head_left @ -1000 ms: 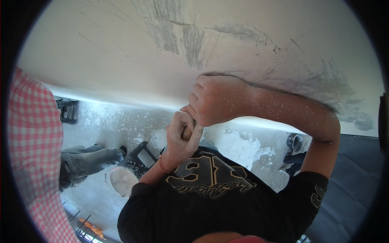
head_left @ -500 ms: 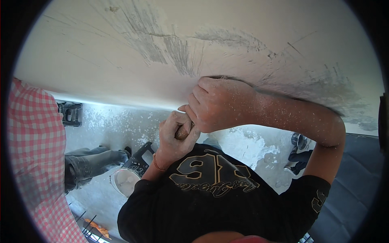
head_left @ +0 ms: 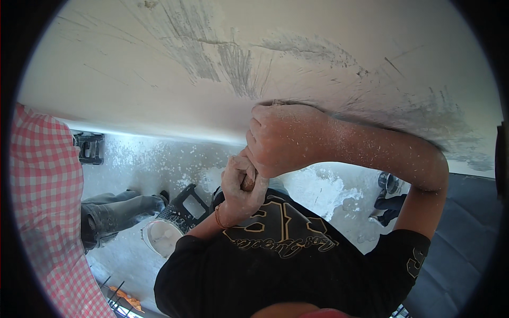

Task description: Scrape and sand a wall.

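Note:
My left hand (head_left: pixel 238 192), coated in pale dust, is closed round a rounded brown thing (head_left: pixel 247 183) that looks like a handle's end; most of it is hidden in the fingers. Just above and to the right, my right hand (head_left: pixel 289 139) is curled into a fist, touching the left hand's fingers. What it grips, if anything, is hidden. Its knuckles and the forearm lie close along a broad pale surface (head_left: pixel 132 90) with dark grey scrape marks and a crack. White specks dot that forearm.
A person's pink checked garment (head_left: pixel 50 180) fills the left edge. Behind it are someone's jeans (head_left: pixel 114 222), a white bucket (head_left: pixel 145 241) and a black plastic frame (head_left: pixel 177 216). White splashes cover the floor (head_left: pixel 122 164). A dark padded panel (head_left: pixel 461 233) stands at right.
My left hand has moved a little right and down, turning slightly with the brown thing still in it. The right fist has shifted only slightly.

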Tool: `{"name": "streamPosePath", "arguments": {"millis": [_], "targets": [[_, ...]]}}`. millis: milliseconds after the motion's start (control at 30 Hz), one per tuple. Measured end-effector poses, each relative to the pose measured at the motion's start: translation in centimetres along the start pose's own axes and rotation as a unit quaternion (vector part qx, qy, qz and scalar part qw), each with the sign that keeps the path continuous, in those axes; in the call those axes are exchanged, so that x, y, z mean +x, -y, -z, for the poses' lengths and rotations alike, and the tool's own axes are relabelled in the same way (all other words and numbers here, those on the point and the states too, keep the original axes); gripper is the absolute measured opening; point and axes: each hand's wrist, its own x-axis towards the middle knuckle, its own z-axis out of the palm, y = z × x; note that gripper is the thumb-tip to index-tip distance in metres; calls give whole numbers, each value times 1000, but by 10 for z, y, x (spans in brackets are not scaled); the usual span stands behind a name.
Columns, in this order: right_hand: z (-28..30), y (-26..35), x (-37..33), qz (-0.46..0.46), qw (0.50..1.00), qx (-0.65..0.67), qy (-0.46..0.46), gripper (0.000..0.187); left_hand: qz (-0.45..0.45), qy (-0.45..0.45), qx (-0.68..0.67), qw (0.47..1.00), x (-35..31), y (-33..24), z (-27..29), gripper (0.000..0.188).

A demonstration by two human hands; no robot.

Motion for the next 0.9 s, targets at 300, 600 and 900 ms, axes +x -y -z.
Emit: {"name": "streamPosePath", "arguments": {"millis": [300, 600, 900], "targets": [[-19, 9, -3, -10, 1000, 1, -21, 46, -12, 0, -5, 1000, 5, 1, 6, 31], [-12, 6, -7, -75, 988, -104, -91, 42, -61, 47, 133, 988, 35, -22, 23, 30], [-18, 4, -1, 8, 1000, -7, 23, 31, 21, -11, -24, 999, 7, -15, 0, 27]]}}
